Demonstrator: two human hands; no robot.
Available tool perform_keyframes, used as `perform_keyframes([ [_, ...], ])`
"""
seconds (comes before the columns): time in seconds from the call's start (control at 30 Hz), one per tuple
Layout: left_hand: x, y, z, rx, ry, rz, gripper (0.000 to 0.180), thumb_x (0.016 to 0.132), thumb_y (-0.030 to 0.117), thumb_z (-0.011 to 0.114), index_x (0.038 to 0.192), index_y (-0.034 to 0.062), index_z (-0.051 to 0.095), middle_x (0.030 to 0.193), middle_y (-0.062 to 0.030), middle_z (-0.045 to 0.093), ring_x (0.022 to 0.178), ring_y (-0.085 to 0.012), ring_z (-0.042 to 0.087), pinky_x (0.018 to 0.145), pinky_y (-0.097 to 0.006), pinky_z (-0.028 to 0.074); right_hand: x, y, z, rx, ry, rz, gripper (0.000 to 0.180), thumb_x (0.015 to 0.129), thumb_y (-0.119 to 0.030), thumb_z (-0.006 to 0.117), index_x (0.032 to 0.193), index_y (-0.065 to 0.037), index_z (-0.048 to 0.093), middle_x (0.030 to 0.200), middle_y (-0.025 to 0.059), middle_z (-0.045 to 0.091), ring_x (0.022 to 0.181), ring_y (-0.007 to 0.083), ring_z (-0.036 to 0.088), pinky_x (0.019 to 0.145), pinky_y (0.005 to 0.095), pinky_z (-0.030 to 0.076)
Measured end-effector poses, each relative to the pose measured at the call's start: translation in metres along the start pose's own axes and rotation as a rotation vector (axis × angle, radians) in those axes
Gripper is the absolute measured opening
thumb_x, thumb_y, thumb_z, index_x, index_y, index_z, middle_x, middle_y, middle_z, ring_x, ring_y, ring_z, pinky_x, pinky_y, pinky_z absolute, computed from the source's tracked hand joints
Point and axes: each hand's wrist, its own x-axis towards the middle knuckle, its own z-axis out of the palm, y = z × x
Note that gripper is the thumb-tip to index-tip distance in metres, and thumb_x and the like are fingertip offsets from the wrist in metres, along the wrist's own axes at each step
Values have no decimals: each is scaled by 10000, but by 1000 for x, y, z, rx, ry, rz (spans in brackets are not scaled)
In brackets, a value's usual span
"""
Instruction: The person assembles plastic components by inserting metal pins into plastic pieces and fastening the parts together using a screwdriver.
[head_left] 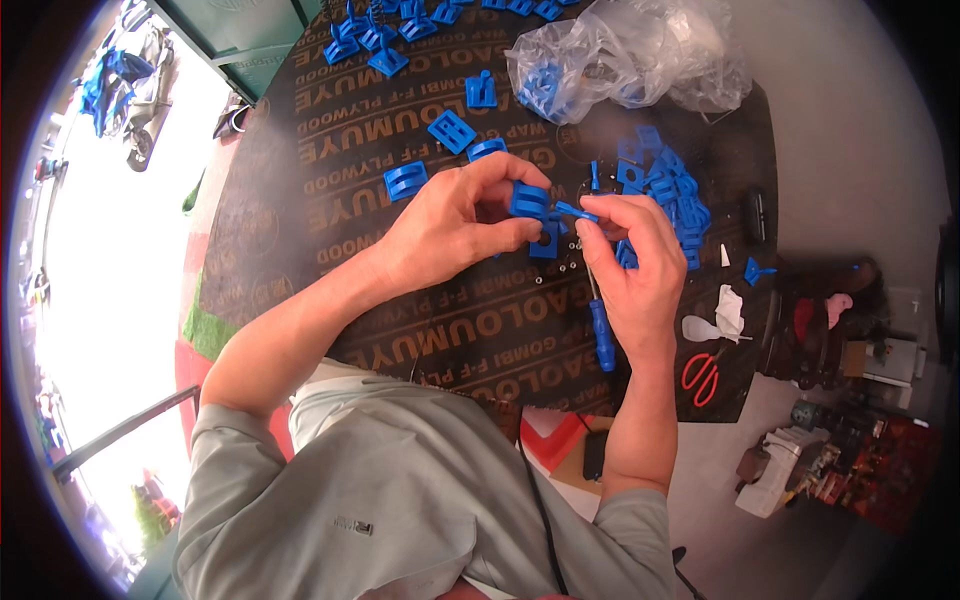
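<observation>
Between the thumb and fingers of my left hand (450, 222) is a blue plastic bracket (528, 200) with a ribbed, curved side. My right hand (640, 255) pinches a small, narrow blue plastic piece (577, 211), its tip pointing at the bracket and very close to it; whether they touch I cannot tell. Just below the bracket a flat blue plate with a hole (544, 243) lies on the table. A screwdriver with a blue handle (602, 335) rests beside my right wrist, its shaft running up toward my fingers. Several tiny nuts (564, 268) are scattered between my hands.
The dark printed plywood table (440, 330) holds a heap of blue parts (685, 205) at right. Loose blue brackets (406, 181) lie beyond my left hand, with assembled ones (388, 62) farther back. A clear plastic bag (640, 60) sits at the back; red-handled scissors (701, 380) lie near the right edge.
</observation>
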Motion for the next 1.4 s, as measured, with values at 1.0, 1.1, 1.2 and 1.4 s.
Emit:
perform_keyframes([
  [1.0, 2, -8, 2, -201, -109, -25, 404, 980, 46, 786, 1351, 31, 628, 1171, -10, 723, 1073, -62, 664, 955, -257, 541, -5, -1, 7, -20, 40, -87, 261, 860, 20, 844, 1095, -74, 780, 1032, 85, 747, 934, 269, 731, 808, 381, 592],
  [1.1, 2, -8, 2, -228, -124, -25, 403, 978, 32, 782, 1350, 29, 627, 1172, -9, 722, 1079, -64, 665, 965, -259, 543, -4, -2, 8, -9, 42, -93, 261, 861, 22, 844, 1095, -73, 780, 1033, 82, 744, 935, 266, 731, 809, 380, 592],
  [1.2, 2, -8, 3, -264, -140, -25, 400, 978, 19, 777, 1349, 29, 625, 1179, -9, 720, 1086, -66, 666, 975, -263, 543, -4, -2, 6, 4, 47, -94, 264, 860, 24, 844, 1096, -74, 780, 1030, 82, 744, 931, 262, 731, 804, 375, 593],
  [1.4, 1, -8, 4, -238, -139, 12, 392, 987, 20, 769, 1350, 44, 624, 1188, -2, 703, 1075, -49, 651, 953, -254, 536, -4, -4, 6, 26, 77, -113, 271, 860, 34, 840, 1102, -71, 781, 1029, 81, 746, 910, 256, 731, 781, 366, 591],
])
